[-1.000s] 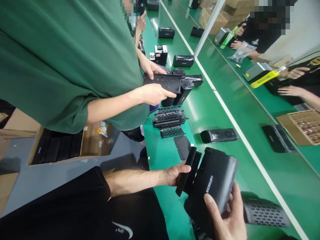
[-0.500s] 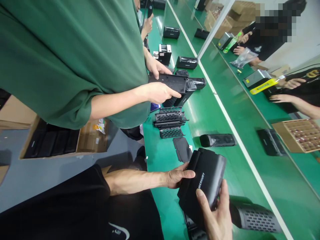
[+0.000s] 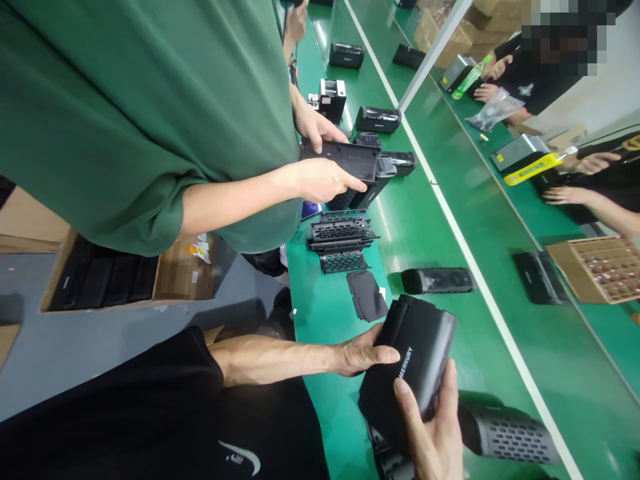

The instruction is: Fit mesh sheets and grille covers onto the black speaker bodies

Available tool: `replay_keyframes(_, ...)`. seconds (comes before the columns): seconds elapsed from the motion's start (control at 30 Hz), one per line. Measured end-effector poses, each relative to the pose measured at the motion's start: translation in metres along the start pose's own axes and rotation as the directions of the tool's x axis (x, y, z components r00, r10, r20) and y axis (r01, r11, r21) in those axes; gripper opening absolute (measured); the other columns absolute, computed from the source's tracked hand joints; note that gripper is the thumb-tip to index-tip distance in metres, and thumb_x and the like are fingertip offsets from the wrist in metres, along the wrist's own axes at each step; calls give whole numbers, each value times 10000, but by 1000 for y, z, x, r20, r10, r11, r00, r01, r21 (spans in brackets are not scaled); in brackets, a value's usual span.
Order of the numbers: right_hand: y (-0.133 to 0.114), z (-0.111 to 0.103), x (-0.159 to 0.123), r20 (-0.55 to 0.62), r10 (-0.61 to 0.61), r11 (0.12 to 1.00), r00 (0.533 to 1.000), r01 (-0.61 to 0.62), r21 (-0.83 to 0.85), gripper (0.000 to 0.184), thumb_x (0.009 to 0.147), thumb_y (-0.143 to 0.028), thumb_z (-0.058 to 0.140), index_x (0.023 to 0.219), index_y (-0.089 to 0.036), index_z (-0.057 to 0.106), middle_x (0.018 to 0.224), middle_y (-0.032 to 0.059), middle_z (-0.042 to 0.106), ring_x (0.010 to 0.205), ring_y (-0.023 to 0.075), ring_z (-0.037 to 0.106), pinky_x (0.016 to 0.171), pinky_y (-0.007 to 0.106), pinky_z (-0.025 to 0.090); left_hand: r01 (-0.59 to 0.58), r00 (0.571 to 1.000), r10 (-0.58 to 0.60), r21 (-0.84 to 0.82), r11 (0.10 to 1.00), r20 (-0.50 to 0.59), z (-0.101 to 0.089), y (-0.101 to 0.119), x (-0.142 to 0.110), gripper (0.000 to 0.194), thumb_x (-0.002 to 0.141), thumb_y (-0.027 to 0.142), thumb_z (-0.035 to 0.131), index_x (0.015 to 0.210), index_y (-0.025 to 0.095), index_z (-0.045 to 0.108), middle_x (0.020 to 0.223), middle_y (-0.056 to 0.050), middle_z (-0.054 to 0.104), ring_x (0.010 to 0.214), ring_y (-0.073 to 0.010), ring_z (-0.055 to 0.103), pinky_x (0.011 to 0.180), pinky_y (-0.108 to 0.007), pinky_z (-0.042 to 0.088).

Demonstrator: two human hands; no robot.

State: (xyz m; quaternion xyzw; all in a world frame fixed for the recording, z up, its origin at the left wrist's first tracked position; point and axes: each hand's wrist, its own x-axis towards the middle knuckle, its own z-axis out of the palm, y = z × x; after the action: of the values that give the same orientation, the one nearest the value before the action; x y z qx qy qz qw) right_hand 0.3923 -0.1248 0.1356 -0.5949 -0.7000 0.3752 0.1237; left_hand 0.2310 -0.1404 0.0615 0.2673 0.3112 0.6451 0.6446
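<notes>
A black speaker housing (image 3: 425, 340) with MERKURY lettering is held tilted between my two hands, over the edge of the green bench. My left hand (image 3: 363, 353) grips its left side, thumb lying on the face beside the lettering and fingers hidden behind. My right hand (image 3: 435, 427) is closed around the lower right end, thumb pressed on the face. Under the housing, dark parts (image 3: 393, 463) are partly hidden. Beyond my left hand lie flat black sheets (image 3: 367, 293) and a stack of perforated black grilles (image 3: 343, 237).
A co-worker in a green shirt (image 3: 150, 120) stands close on the left, holding a black shell (image 3: 345, 159). Speakers (image 3: 437, 280) and a perforated unit (image 3: 515, 433) sit along the green line. An open carton (image 3: 105, 273) of black units is on the floor. Other people work across the line.
My left thumb has slid a little further across the face toward the lettering. The housing has turned slightly and shifted a little to the right. The co-worker's grip looks the same.
</notes>
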Motion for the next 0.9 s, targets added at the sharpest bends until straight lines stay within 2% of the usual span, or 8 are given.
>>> replay_keyframes(0.1, -16, -1, 0, 4, 141, 990, 990, -141, -3, 1113, 833, -797, 673, 1718, -321, 194, 1716, 131, 334, 1508, 456, 404, 1199, 688, 331, -15, 999, 14, 23, 1000, 42, 1, -1, 0, 629, 923, 407, 324, 1531, 449, 485, 1255, 116, 701, 1323, -230, 654, 897, -460, 535)
replay_keyframes(0.27, -14, -11, 15, 30, 110, 993, 993, -109, -40, 1174, 794, -809, 691, 1718, -269, 208, 1694, 169, 353, 1506, 463, 401, 1191, 663, 349, -23, 996, 34, -137, 990, 78, 0, -14, 3, 702, 882, 475, 615, 1556, 325, 489, 1306, 1, 728, 1296, -230, 693, 1030, -392, 597)
replay_keyframes(0.4, 6, -11, 17, 29, 72, 996, 997, -73, 41, 1188, 742, -775, 759, 1700, -273, 268, 1652, 169, 420, 1459, 477, 455, 1130, 658, 434, 44, 999, -46, -139, 989, -11, -6, -27, 8, 786, 880, 488, 607, 1613, 352, 357, 1349, 28, 705, 1233, -201, 721, 1020, -406, 643)
replay_keyframes(0.5, 18, 12, 2, -180, -10, 992, 984, 33, 126, 1254, 714, -716, 828, 1702, -294, 182, 1687, 182, 316, 1445, 487, 458, 1018, 659, 540, 61, 987, -90, -201, 978, -136, -6, -40, 15, 944, 787, 471, 728, 1629, 397, 307, 1410, -2, 666, 1201, -233, 726, 994, -421, 665)
replay_keyframes(0.57, 24, 34, -8, -364, -64, 985, 929, 117, 125, 1320, 689, -693, 863, 1694, -270, 119, 1677, 212, 276, 1442, 498, 440, 997, 687, 553, 31, 975, -85, -249, 968, -206, -3, -51, 19, 1013, 749, 460, 773, 1634, 428, 280, 1423, -13, 648, 1227, -253, 712, 1017, -444, 653)
replay_keyframes(0.67, 37, 51, -17, -522, -83, 986, 849, 147, 82, 1279, 655, -693, 892, 1645, -220, 234, 1593, 241, 365, 1403, 520, 451, 1038, 743, 504, 5, 978, -47, -204, 979, -202, -5, -58, 23, 929, 777, 483, 749, 1598, 448, 316, 1374, 17, 659, 1257, -252, 697, 980, -466, 644)
replay_keyframes(0.8, 66, 28, -29, -478, -35, 989, 878, 99, 109, 1180, 623, -666, 926, 1577, -243, 377, 1536, 206, 432, 1406, 522, 446, 1066, 743, 488, 93, 994, -92, 8, 996, -57, -38, -22, 31, 761, 836, 580, 663, 1545, 443, 424, 1385, 28, 664, 1219, -256, 715, 784, -432, 653)
replay_keyframes(0.9, 77, 6, -43, -408, 59, 984, 911, 17, 179, 1197, 623, -681, 917, 1591, -235, 370, 1567, 209, 411, 1406, 533, 450, 1110, 791, 413, 46, 992, -72, 230, 972, 106, -64, 25, 46, 794, 811, 558, 717, 1554, 420, 473, 1502, 58, 606, 1437, -262, 576, 987, -482, 601)
